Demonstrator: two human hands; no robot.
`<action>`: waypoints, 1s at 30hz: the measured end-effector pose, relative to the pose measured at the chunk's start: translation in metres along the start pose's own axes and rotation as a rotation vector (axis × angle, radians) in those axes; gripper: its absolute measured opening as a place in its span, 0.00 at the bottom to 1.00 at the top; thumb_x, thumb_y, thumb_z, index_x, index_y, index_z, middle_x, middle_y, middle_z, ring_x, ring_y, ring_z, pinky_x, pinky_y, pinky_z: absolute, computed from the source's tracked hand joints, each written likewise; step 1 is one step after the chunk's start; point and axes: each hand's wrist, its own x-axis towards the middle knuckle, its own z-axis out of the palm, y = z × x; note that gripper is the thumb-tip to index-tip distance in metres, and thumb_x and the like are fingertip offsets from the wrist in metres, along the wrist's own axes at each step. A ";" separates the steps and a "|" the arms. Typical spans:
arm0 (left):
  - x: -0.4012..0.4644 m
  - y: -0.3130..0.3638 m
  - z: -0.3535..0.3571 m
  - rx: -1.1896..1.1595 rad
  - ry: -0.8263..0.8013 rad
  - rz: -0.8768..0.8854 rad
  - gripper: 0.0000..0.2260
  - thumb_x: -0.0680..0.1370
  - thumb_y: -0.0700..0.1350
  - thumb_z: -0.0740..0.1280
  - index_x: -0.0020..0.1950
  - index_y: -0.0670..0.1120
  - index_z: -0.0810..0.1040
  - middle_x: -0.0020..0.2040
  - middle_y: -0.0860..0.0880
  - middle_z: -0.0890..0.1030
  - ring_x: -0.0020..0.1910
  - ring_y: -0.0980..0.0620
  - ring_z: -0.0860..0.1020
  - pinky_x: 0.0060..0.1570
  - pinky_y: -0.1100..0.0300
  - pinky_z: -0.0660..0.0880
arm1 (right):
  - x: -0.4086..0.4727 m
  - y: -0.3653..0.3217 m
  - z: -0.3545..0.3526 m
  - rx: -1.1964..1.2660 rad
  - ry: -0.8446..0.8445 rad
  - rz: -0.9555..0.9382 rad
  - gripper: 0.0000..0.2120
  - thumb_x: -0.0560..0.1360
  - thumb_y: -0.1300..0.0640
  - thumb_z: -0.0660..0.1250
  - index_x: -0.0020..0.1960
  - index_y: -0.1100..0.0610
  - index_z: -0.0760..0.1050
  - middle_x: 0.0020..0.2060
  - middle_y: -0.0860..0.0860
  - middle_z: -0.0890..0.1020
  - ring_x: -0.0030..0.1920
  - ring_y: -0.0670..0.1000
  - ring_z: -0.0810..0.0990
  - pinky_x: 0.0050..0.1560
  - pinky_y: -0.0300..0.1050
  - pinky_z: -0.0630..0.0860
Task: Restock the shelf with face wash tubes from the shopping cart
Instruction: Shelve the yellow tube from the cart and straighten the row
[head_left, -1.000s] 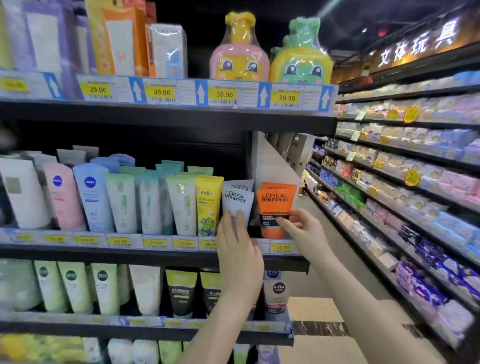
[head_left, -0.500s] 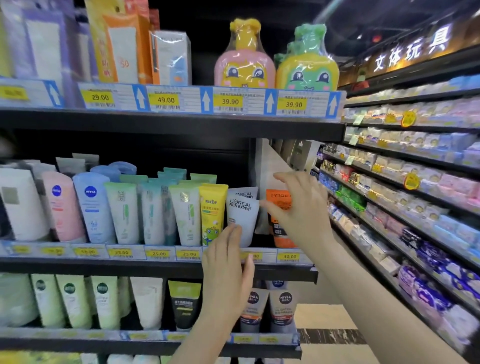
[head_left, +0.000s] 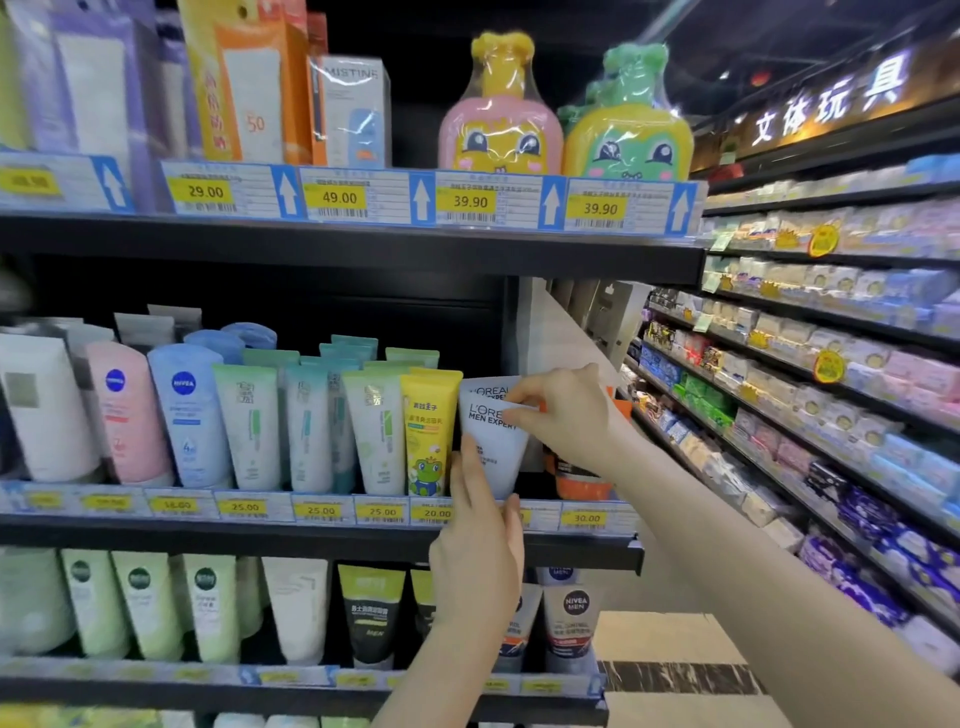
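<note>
A grey L'Oreal Men Expert tube (head_left: 491, 441) stands cap-down near the right end of the middle shelf (head_left: 311, 535). My right hand (head_left: 566, 415) pinches its top edge. My left hand (head_left: 480, 551) rests against the tube's lower left side, fingers up. A second grey tube (head_left: 485, 387) stands just behind it. The orange L'Oreal tube (head_left: 582, 486) is mostly hidden behind my right hand; only its cap and a sliver of its body show. A yellow frog tube (head_left: 428, 431) stands just left of the grey one. No shopping cart is in view.
Rows of green, blue and pink face wash tubes (head_left: 249, 426) fill the middle shelf to the left. The top shelf (head_left: 363, 244) carries boxed sunscreens and two cartoon bottles. Below stand more tubes (head_left: 371, 613). An aisle of soap shelves (head_left: 831, 389) runs along the right.
My right hand left the orange tube and moved left onto the top of the grey tube. My left hand dropped away, then came back up to the grey tube's lower side.
</note>
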 end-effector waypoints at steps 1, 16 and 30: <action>0.001 0.002 -0.001 -0.006 -0.002 -0.025 0.33 0.75 0.51 0.66 0.74 0.49 0.51 0.66 0.42 0.73 0.28 0.47 0.79 0.24 0.55 0.74 | 0.003 0.000 -0.003 0.025 0.025 -0.028 0.11 0.76 0.49 0.65 0.53 0.52 0.81 0.47 0.47 0.84 0.47 0.47 0.79 0.60 0.46 0.64; 0.010 0.018 -0.004 -0.010 -0.053 -0.240 0.28 0.79 0.55 0.57 0.75 0.48 0.51 0.72 0.49 0.62 0.54 0.46 0.78 0.47 0.53 0.73 | 0.069 0.004 -0.008 -0.284 -0.263 -0.086 0.07 0.75 0.52 0.66 0.49 0.53 0.81 0.44 0.49 0.82 0.40 0.49 0.79 0.35 0.41 0.73; 0.015 0.023 -0.004 -0.019 -0.031 -0.239 0.24 0.76 0.56 0.61 0.67 0.46 0.60 0.57 0.47 0.74 0.48 0.42 0.79 0.38 0.55 0.68 | 0.011 0.033 -0.034 0.166 0.203 0.022 0.15 0.72 0.50 0.69 0.59 0.48 0.77 0.50 0.42 0.80 0.52 0.43 0.77 0.54 0.42 0.74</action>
